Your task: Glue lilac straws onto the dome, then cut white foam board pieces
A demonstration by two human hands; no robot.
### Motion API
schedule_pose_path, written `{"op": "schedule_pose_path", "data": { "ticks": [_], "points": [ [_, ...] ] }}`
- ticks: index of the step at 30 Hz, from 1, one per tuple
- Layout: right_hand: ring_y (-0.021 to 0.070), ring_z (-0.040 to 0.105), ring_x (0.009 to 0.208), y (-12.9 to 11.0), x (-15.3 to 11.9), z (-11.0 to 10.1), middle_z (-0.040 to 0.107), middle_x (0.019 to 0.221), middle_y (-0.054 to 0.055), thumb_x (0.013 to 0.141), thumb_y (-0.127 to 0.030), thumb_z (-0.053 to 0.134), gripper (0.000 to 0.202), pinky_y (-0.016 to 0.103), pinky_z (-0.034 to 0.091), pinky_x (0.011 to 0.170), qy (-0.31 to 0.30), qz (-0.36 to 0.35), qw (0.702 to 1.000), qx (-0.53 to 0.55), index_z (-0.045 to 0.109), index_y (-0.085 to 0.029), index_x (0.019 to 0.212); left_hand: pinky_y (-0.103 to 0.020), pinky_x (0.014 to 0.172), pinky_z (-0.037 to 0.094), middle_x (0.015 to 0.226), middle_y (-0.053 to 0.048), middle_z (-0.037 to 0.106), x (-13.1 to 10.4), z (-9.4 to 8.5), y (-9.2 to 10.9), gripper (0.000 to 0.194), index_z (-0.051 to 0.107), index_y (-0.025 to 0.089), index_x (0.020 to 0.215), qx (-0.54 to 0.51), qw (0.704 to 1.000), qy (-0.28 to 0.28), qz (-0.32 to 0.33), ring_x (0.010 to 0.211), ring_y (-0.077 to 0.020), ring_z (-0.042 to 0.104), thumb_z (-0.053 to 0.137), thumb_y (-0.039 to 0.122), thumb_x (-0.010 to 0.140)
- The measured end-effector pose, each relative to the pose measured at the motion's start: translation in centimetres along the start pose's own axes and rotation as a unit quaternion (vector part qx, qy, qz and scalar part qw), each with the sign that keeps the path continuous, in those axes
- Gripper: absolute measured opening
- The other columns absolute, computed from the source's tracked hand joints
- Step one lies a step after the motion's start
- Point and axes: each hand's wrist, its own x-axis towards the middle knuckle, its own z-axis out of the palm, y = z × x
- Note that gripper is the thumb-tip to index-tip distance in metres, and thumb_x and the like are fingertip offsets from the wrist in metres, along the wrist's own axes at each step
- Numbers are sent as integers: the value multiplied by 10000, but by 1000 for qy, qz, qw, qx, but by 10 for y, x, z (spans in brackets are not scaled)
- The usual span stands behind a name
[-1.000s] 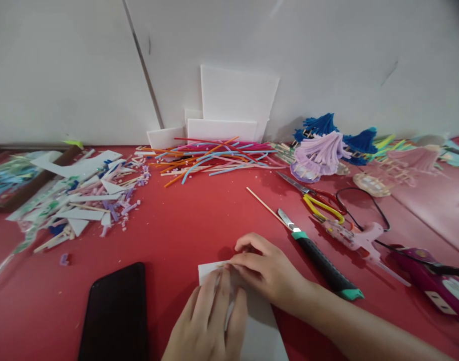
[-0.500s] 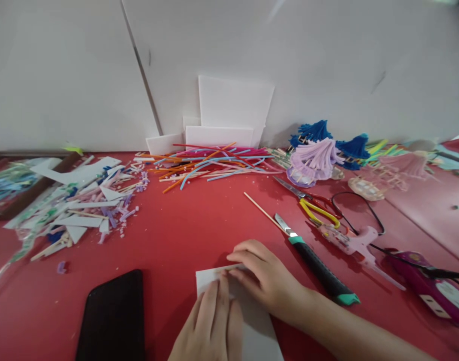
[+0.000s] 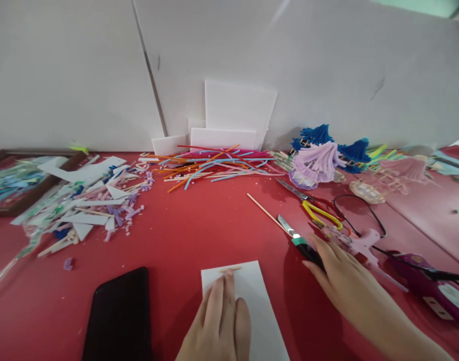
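Observation:
A white foam board piece [image 3: 265,321] lies on the red table at the near middle. Across its far end rests a short thin wooden stick [image 3: 235,268]. My left hand [image 3: 218,321] presses its fingertips on the stick, holding it against the board, with the fingers close together. To the right, my right hand [image 3: 338,271] has its thumb and fingers around the black handle of a utility knife [image 3: 299,241]; the blade points away to the far left. Most of the handle is hidden under that hand. A longer wooden stick [image 3: 265,210] lies beside the blade.
A black phone [image 3: 119,316] lies at left. Scraps [image 3: 94,200] are heaped behind it. Coloured pipe cleaners [image 3: 214,163] lie before the wall. Scissors [image 3: 289,188], yellow-handled pliers [image 3: 323,215], a pink glue gun [image 3: 365,245] and a purple device [image 3: 425,281] are at right.
My right hand has left the board and moved right onto the utility knife's handle. The short stick now shows at the board's end. My left hand stays pressed there.

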Motion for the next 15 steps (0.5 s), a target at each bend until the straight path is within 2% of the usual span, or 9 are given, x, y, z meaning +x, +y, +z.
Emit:
{"op": "schedule_pose_path", "data": {
  "ticks": [3, 5, 8, 10, 11, 13, 15],
  "points": [
    [348, 646, 953, 2, -3, -13, 644, 1080, 216, 950, -272, 300, 392, 495, 516, 746, -8, -18, 1000, -4, 518, -106, 1231, -390, 912, 489, 1184, -225, 628, -3, 2, 2, 339, 507, 87, 1090, 5, 1000, -12, 4, 1120, -340, 587, 633, 201, 796],
    [359, 597, 1075, 1, -2, -30, 599, 1216, 188, 928, -244, 324, 416, 519, 494, 809, -13, -53, 998, 15, 483, -164, 1304, -409, 946, 462, 1199, -223, 622, -5, 4, 3, 370, 512, 97, 1106, 2, 1000, -17, 1, 1136, -337, 573, 633, 302, 823],
    [320, 568, 1137, -8, 8, -55, 577, 1276, 122, 901, -265, 380, 467, 464, 500, 839, -17, -119, 990, 67, 430, -246, 1365, -406, 974, 430, 1227, -224, 604, -7, 7, 2, 414, 528, 84, 1129, -13, 1000, -20, 2, 1145, -321, 563, 554, 407, 872],
    [262, 647, 964, -20, 20, -66, 639, 1143, 107, 891, -258, 399, 435, 372, 534, 714, -50, -149, 982, 101, 474, -254, 1320, -382, 976, 421, 1227, -217, 606, -7, 8, -1, 420, 538, 75, 1131, -25, 999, -11, 21, 1138, -306, 566, 531, 410, 879],
    [228, 666, 807, -26, 27, -69, 665, 1044, 93, 880, -244, 417, 419, 327, 517, 607, -75, -172, 976, 113, 505, -264, 1289, -375, 979, 415, 1217, -211, 614, -7, 9, -2, 414, 541, 77, 1127, -29, 999, -5, 29, 1136, -300, 568, 528, 407, 878],
    [150, 586, 519, -38, 40, -71, 663, 827, 43, 832, -171, 467, 441, 258, 391, 434, -107, -222, 962, 115, 546, -293, 1248, -380, 993, 399, 1186, -201, 634, -8, 12, -3, 392, 543, 82, 1113, -33, 999, 4, 35, 1135, -299, 573, 523, 395, 876],
    [114, 510, 429, -46, 52, -70, 639, 732, 8, 742, -65, 481, 516, 248, 294, 395, -108, -232, 957, 135, 585, -306, 1187, -397, 1008, 380, 1159, -201, 648, -8, 13, -2, 349, 544, 86, 1091, -34, 999, 18, 24, 1137, -306, 575, 531, 353, 867]
  ]
}}
